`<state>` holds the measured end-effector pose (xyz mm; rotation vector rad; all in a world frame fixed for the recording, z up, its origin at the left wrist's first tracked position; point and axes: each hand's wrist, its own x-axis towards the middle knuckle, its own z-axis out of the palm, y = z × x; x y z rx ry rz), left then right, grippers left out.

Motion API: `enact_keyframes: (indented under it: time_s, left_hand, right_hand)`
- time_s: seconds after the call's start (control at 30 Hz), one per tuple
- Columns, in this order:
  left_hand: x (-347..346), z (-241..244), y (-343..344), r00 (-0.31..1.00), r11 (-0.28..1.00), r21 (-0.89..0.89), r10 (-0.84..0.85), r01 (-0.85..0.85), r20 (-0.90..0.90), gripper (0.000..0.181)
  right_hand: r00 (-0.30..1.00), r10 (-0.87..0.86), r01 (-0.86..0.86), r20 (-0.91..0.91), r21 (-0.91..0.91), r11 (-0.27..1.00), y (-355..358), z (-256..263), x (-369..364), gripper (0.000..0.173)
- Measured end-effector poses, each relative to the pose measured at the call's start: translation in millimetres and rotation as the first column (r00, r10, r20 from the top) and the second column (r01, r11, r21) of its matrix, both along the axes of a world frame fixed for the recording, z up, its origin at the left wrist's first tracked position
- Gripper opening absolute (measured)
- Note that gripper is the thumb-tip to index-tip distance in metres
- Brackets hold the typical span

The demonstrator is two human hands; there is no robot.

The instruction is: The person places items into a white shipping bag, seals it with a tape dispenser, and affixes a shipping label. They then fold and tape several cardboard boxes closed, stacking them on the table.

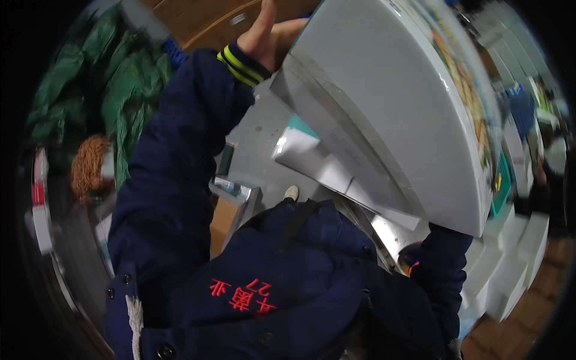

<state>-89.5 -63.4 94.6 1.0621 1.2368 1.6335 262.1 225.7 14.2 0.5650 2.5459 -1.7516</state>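
A large white box or panel (373, 90) with a glossy rim fills the upper right, tilted in front of my body. My left hand (272, 40) holds its upper left edge, thumb raised and fingers running partly behind it. The right forearm in a navy sleeve (443, 256) reaches to the lower corner, and my right hand is hidden there. Clear plastic over blurred orange and green contents (472, 90) shows along the far rim. Beneath the box lies a grey-white surface (351, 153) with faint writing.
Green plastic bags (135, 85) and an orange mesh bundle (90, 168) are at the left. An open carton (227, 211) stands near my legs. White foam boxes (508, 265) and a teal basket (501, 184) are at the right. Brown wooden boards (207, 22) lie above.
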Motion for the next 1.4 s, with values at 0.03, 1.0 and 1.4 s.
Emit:
enact_keyframes:
  time_s: [0.03, 1.0, 1.4]
  left_hand:
    - [-20, -9, -33, 0.899, 0.971, -0.095, 0.238, -0.218, 0.367, 0.088]
    - [230, -261, -359, -0.822, -0.530, -0.815, 0.556, -0.234, -0.126, 0.088]
    - [-24, -266, -219, -0.164, -0.216, 0.037, 0.609, -0.976, -0.776, 0.046]
  right_hand:
    - [0.998, 0.040, -0.038, -0.046, 0.035, 0.999, 0, 9, -28, 0.021]
    - [0.631, 0.776, -0.667, -0.007, -0.515, 0.538, -188, -40, -296, 0.025]
    - [0.969, 0.031, 0.083, 0.243, -0.445, 0.892, -23, -74, -113, 0.026]
